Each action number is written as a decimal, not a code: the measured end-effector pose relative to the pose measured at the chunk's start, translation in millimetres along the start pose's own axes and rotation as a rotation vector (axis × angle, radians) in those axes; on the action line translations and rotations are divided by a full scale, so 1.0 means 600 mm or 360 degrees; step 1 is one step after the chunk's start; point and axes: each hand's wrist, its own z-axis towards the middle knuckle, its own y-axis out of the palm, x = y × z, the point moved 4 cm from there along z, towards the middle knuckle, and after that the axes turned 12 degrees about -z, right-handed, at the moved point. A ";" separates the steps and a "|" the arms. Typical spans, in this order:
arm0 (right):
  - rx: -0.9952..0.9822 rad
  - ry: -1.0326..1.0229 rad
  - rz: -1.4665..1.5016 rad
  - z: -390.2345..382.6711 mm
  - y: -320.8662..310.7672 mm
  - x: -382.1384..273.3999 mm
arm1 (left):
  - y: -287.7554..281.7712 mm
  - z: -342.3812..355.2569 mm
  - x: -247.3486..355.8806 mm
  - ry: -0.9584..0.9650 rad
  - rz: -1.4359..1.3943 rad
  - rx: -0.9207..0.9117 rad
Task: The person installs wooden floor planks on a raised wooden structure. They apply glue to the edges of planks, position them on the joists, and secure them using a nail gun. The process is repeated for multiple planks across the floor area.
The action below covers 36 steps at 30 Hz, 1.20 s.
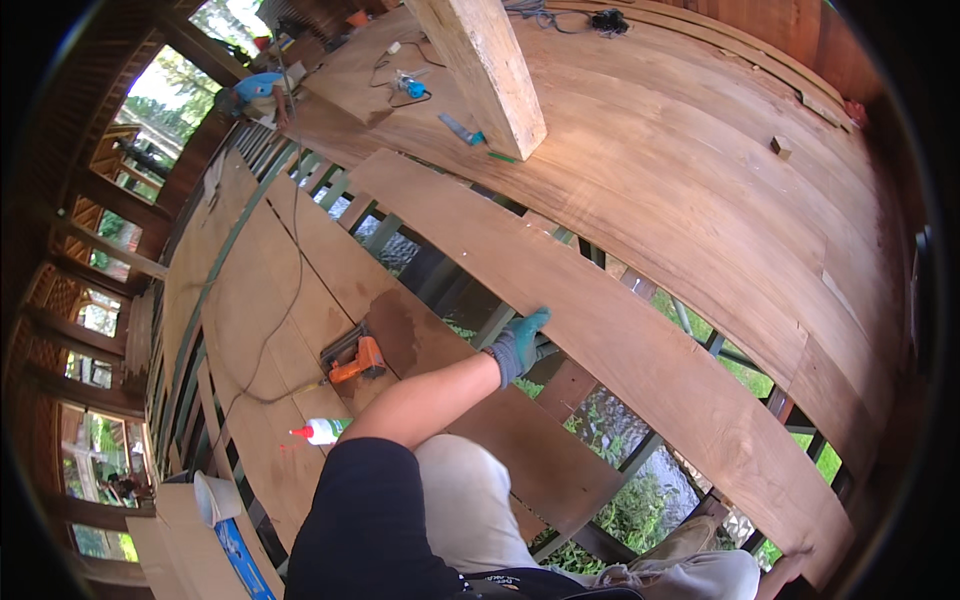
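A long wooden floorboard (pixel 610 325) lies slantwise over the open floor frame, from the upper middle to the lower right. My left hand (pixel 522 342), in a green-and-grey glove, grips its near edge about midway, with part of the fingers hidden by the board. At the board's near right end, my right hand (pixel 787 570) is closed on the edge, only partly in view. An orange nail gun (pixel 358 360) with a hose rests on the laid boards left of my left arm. Near my elbow lies a white glue bottle (pixel 322 431) with a red tip.
Gaps between green joists (pixel 640 452) show plants and water below. A pale wooden post (pixel 485 75) stands at the far side, beside a handsaw (pixel 461 130) and a blue power tool (pixel 411 87). Another person (pixel 258 88) crouches far left. A white bucket (pixel 214 497) sits lower left.
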 end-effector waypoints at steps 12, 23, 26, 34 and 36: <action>-0.0314 0.0033 0.0916 0.005 0.186 0.034 | -0.041 0.170 -0.134 0.0443 0.0228 0.0638; -0.0407 0.0032 0.0995 -0.027 0.253 0.012 | -0.051 0.215 -0.126 0.0613 -0.0062 0.0618; -0.0419 0.0041 0.0992 -0.033 0.262 0.013 | -0.060 0.236 -0.122 0.0469 -0.0113 0.0446; -0.0453 0.0007 0.1038 -0.047 0.278 0.015 | -0.079 0.270 -0.118 0.0362 -0.0172 0.0388; -0.0351 -0.0020 0.0983 -0.050 0.279 0.009 | -0.082 0.277 -0.116 0.0395 -0.0141 0.0388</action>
